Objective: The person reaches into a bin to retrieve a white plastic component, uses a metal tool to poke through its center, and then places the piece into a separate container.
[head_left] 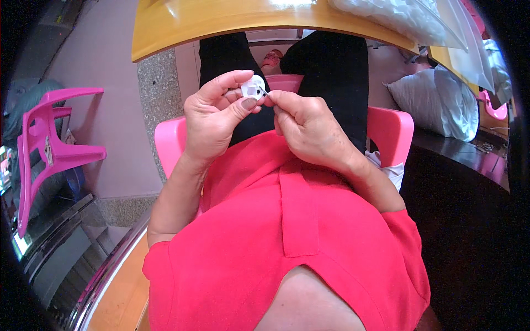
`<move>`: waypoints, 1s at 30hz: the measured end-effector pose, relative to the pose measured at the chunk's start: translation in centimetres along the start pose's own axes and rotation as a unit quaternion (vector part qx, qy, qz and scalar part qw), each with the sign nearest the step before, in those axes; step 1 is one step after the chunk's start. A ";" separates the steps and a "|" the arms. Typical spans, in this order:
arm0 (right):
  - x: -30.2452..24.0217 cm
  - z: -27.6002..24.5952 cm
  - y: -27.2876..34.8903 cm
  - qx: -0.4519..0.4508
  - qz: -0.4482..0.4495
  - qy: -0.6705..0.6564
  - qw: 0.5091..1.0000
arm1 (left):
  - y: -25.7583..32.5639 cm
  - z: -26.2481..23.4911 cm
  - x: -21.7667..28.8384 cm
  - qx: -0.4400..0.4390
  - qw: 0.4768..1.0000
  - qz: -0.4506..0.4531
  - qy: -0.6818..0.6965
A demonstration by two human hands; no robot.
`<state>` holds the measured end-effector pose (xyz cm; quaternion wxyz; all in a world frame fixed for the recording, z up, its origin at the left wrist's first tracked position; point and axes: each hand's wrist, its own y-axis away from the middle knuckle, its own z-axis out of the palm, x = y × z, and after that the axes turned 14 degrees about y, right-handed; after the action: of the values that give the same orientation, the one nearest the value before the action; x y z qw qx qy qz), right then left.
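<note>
Above my lap, my left hand pinches a small round white plastic piece between thumb and fingers. A dark opening shows on the side of the piece that faces my right hand. The fingers of my right hand are closed on a thin, dark, pin-like part, its tip at the edge of the white piece. Whether that tip sits inside the opening or only touches the rim, I cannot tell. Both hands meet in front of my dark trousers.
A yellow table crosses beyond my knees, bearing a clear plastic bag of white pieces at its right. A pink chair is under me. Another pink plastic chair stands at the left. A stuffed white sack lies at the right.
</note>
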<state>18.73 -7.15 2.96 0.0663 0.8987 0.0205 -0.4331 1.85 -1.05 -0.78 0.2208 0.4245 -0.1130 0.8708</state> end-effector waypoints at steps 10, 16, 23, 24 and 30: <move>0.4 1.1 0.1 0.077 -0.101 0.102 0.987 | 0.1 0.1 -0.1 -0.006 1.000 0.008 0.000; 0.4 1.4 0.3 0.077 -0.112 0.186 0.973 | 0.2 0.2 0.2 -0.001 1.000 -0.002 -0.011; -0.8 0.9 0.6 0.043 -0.102 0.344 0.932 | 0.4 0.4 0.0 -0.010 0.997 0.028 -0.071; -1.2 0.7 0.6 0.020 -0.092 0.387 0.917 | 0.5 0.6 -0.1 -0.003 0.996 0.035 -0.084; -2.6 -0.5 0.4 -0.012 -0.128 0.498 0.858 | 0.5 1.1 -0.2 -0.004 0.984 0.052 -0.168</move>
<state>17.55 -7.41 5.38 0.0019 0.9829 0.1713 0.0677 2.46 -1.99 -0.25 0.1547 0.5571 -0.1741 0.7971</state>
